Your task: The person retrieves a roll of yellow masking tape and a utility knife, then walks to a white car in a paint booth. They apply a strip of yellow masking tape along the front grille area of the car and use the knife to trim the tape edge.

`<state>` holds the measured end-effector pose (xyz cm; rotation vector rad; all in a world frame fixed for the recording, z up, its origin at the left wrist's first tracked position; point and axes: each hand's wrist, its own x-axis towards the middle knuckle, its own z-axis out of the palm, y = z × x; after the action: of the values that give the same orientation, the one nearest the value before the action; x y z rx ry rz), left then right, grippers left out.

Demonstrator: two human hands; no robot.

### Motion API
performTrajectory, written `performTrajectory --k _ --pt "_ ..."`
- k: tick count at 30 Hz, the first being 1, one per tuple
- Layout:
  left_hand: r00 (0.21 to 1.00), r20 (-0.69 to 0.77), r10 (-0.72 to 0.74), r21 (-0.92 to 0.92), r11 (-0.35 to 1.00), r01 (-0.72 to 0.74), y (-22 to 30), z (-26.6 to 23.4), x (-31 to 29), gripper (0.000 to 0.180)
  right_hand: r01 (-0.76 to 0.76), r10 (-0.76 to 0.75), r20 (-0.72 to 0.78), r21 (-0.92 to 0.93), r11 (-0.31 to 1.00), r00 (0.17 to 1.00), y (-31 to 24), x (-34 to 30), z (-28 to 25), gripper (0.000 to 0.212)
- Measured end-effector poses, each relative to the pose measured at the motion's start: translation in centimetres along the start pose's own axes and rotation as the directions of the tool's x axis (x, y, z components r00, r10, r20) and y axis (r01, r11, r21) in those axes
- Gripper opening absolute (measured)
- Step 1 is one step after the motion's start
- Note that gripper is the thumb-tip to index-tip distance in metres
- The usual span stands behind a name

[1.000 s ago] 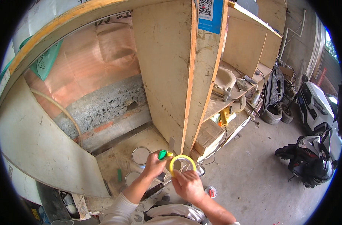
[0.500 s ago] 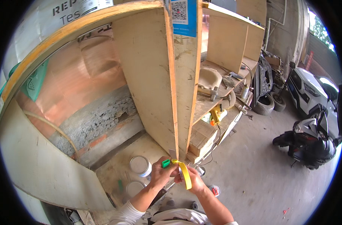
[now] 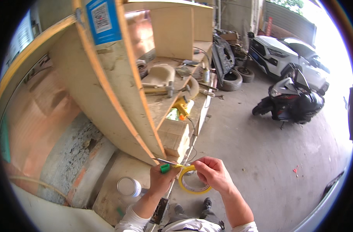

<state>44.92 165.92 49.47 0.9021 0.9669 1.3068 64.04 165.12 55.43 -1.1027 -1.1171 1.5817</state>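
The left hand (image 3: 161, 181) is closed around a green piece (image 3: 165, 168), while the right hand (image 3: 215, 174) pinches a yellow tape roll (image 3: 200, 191), held up near the wooden shelf's (image 3: 109, 174) front edge.

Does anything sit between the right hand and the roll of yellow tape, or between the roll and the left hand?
Nothing visible does. The right hand pinches the roll of yellow tape near its top, and a yellow strip runs from the roll toward the left hand with nothing across it.
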Motion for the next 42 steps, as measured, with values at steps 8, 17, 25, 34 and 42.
performTrajectory --k 8,17,25,34,42 --pt "0.997 0.073 -0.038 -0.205 0.977 0.052 -4.4 10.7 1.1 0.005 0.191 -0.325 -0.341 -0.371 0.909 0.882 2.7 -5.3 -4.0 0.032" --pt "0.849 0.423 -0.316 -0.182 0.889 0.421 -10.1 26.3 -0.5 0.015 0.078 -0.266 -0.606 -0.318 0.945 0.75 3.3 -11.1 -18.7 0.035" --pt "0.614 0.625 -0.483 0.045 0.807 0.589 -15.3 38.6 -1.7 0.013 0.069 -0.475 -0.687 -0.529 0.846 0.55 3.7 -17.7 -29.7 0.033" --pt "0.369 0.727 -0.579 0.296 0.749 0.593 -23.2 52.2 -0.8 0.016 0.155 -0.341 -0.896 -0.308 0.939 0.283 5.3 -21.0 -42.9 0.022" --pt "0.236 0.757 -0.609 0.437 0.741 0.511 -29.2 67.3 3.4 0.015 0.362 -0.169 -0.971 -0.099 0.927 0.166 3.0 -20.8 -57.8 0.001"
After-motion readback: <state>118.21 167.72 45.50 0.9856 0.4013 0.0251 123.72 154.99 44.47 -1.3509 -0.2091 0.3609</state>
